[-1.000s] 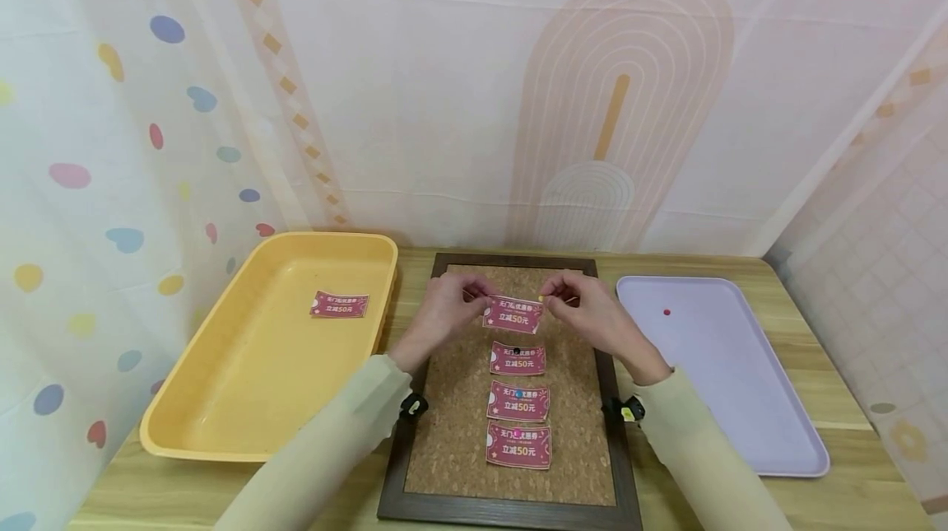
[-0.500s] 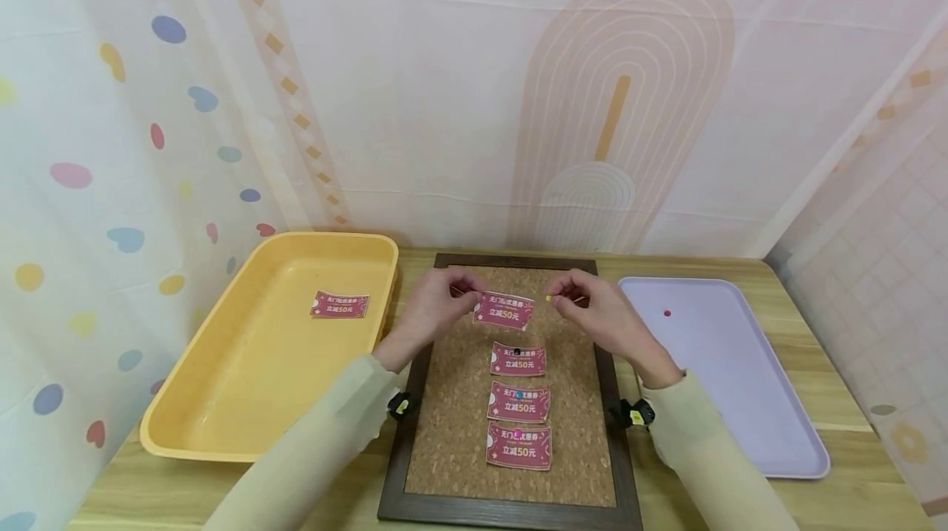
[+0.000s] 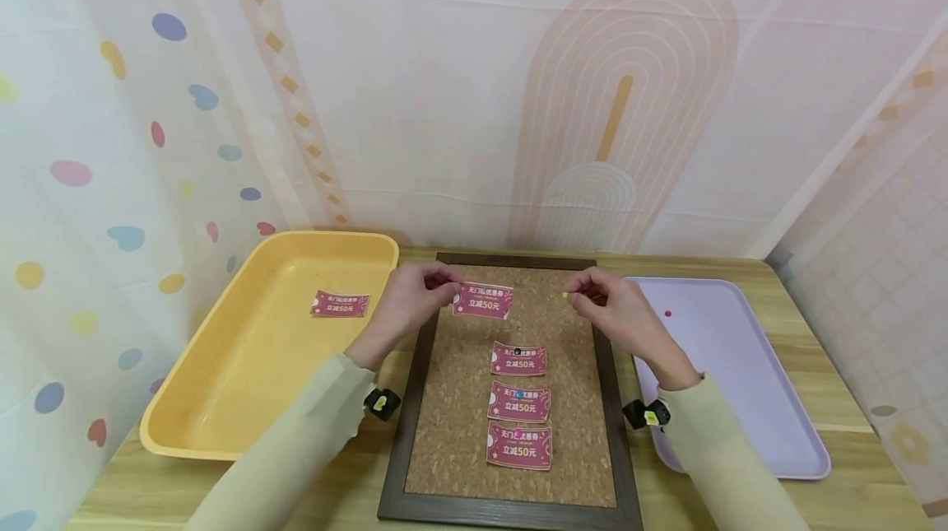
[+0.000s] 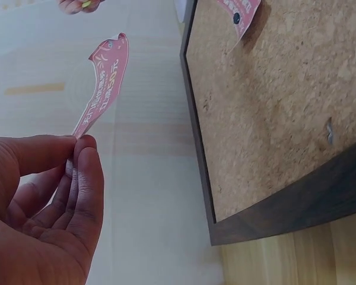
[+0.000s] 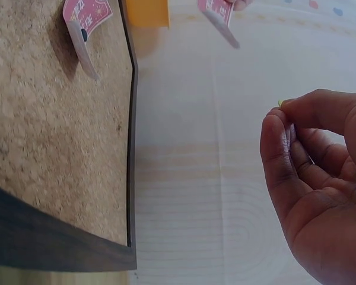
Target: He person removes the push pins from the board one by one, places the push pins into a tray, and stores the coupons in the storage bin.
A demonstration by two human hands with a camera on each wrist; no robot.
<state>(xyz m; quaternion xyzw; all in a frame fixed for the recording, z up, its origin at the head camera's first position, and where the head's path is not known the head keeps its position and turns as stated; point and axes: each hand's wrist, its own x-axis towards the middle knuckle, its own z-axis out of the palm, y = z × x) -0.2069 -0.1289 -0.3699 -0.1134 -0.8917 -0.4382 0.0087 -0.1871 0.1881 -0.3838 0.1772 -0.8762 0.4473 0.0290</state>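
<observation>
Above the upper left of the cork board [image 3: 555, 432], my left hand [image 3: 410, 300] pinches a pink coupon [image 3: 483, 300] by its left end; in the left wrist view the coupon [image 4: 107, 83] curves away from thumb and finger. My right hand [image 3: 622, 313], over the board's upper right, pinches a small yellow pushpin [image 3: 566, 295]; only a sliver of the pushpin [image 5: 281, 103] shows in the right wrist view. Below the hands, three coupons are pinned in a column: the top one [image 3: 518, 360] with a black pin, the middle one [image 3: 518, 402] with blue, the lowest [image 3: 519, 447] with pink.
To the left stands a yellow tray [image 3: 274, 383] with one coupon [image 3: 339, 305] inside. A lilac tray [image 3: 741, 399] lies to the right and bears a red pushpin [image 3: 668, 314]. A patterned curtain [image 3: 444, 103] hangs behind the wooden table [image 3: 829, 383].
My hands have drawn apart: the left has carried the coupon leftward and slightly up, and the right has moved rightward with the yellow pushpin. The pinned coupons have stayed put.
</observation>
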